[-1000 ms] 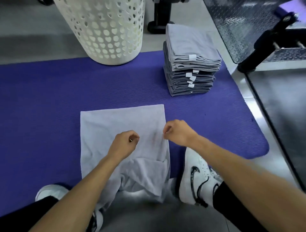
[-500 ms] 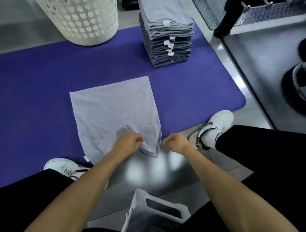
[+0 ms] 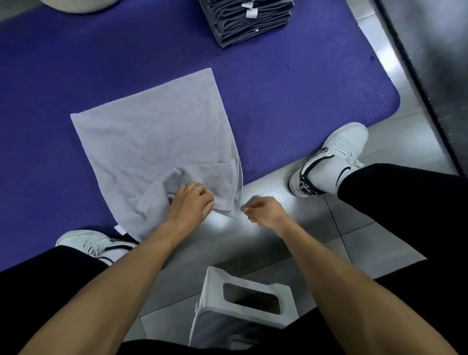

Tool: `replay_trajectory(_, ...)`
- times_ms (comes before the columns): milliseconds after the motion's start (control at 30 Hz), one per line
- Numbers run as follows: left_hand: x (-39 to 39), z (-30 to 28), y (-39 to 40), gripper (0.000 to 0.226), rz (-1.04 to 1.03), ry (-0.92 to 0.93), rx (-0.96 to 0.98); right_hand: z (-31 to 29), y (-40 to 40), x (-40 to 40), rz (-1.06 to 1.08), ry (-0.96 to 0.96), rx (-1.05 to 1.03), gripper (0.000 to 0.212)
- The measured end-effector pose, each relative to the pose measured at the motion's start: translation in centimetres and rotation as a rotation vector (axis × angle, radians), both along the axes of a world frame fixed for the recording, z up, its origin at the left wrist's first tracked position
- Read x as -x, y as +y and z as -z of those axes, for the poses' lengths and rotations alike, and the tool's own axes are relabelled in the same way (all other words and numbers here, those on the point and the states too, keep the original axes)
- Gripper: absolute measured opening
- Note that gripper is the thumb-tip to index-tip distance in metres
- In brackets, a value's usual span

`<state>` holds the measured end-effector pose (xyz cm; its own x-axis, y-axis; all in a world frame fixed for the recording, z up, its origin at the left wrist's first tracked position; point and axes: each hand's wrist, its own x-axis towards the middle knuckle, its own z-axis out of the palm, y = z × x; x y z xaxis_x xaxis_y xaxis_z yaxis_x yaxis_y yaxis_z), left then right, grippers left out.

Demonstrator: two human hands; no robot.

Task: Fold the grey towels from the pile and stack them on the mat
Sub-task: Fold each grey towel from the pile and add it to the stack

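Observation:
A light grey towel lies spread on the purple mat, its near edge bunched and hanging over the mat's front edge. My left hand grips the bunched fabric at that near edge. My right hand has its fingers curled at the towel's near right corner and seems to pinch it, though the fingers are blurred. A stack of folded grey towels stands on the mat at the far right, cut off by the top of the frame.
The base of a white laundry basket shows at the top left. A white plastic stool stands between my legs on the tiled floor. My white shoes flank the towel. A dark metal platform runs along the right.
Both hands drew back from the towel's middle to its near edge, pulling the fabric toward me. The view tilted down, so basket and stack slid toward the top.

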<state>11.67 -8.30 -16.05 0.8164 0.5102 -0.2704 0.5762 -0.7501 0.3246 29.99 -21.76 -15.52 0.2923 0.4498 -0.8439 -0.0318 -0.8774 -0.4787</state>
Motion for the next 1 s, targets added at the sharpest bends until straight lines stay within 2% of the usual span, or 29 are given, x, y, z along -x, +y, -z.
replay_trajectory(100,-0.2,0.1,-0.1,0.014,0.101,0.019,-0.025,1.0,0.3,1.0,0.041,0.029,0.044,0.013)
replay_trajectory(167,-0.4,0.2,-0.5,0.023,0.140,0.054,-0.029,1.3,0.6,1.3,0.099,0.056,0.047,0.015)
replay_trajectory(333,-0.9,0.1,-1.8,0.033,0.093,0.142,-0.077,1.5,1.0,1.1,0.200,0.135,0.042,0.011)
replay_trajectory(500,-1.2,0.5,-1.8,0.027,0.118,0.141,-0.120,1.7,1.2,1.2,0.215,0.167,0.016,0.014)
replay_trajectory(567,-1.2,0.7,-1.6,0.019,0.101,0.097,-0.109,1.6,1.2,1.2,0.216,0.175,0.009,0.016)
replay_trajectory(667,-1.1,0.6,-1.6,0.005,-0.046,-0.033,-0.018,1.6,1.5,1.2,0.232,0.202,0.008,0.019)
replay_trajectory(733,-1.2,0.3,-1.6,0.011,-0.124,-0.099,0.042,1.4,1.5,1.0,0.285,0.260,0.008,0.017)
replay_trajectory(833,-1.5,-0.5,-1.3,0.016,-0.107,-0.177,0.125,0.8,1.3,0.0,0.400,0.414,-0.033,0.017)
replay_trajectory(1000,-2.4,-2.2,-1.2,0.016,-0.093,-0.315,0.210,-1.2,1.6,-1.8,0.472,0.577,-0.106,0.022)
